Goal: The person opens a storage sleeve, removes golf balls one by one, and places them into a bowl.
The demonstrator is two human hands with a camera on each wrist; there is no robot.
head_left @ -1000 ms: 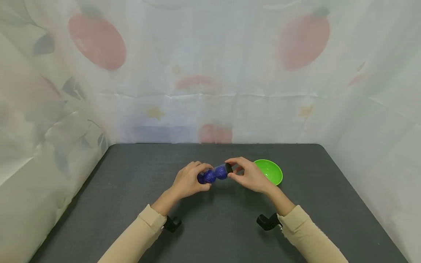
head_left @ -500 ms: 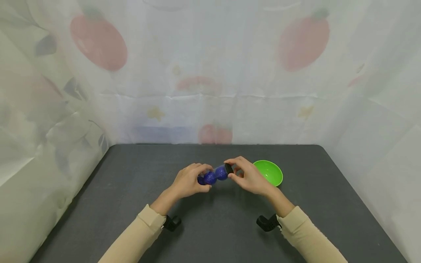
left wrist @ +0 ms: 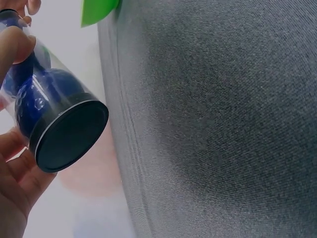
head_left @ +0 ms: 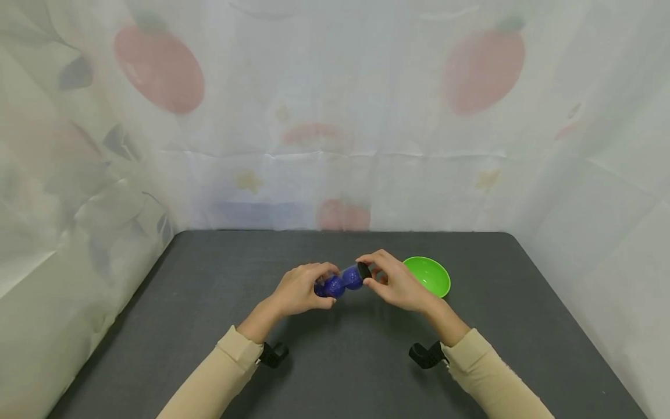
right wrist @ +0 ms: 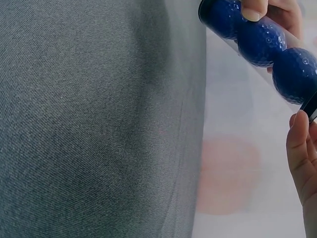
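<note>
Nothing has moved: left hand grips the clear tube of 3 blue balls. Right hand fingers pinch its black cap. Green bowl sits right of centre on the worktop.

Both arms wear long beige sleeves with ribbed cuffs ending at the wrists. A small black camera mount is strapped under the left wrist, and a matching black mount sits under the right.
</note>
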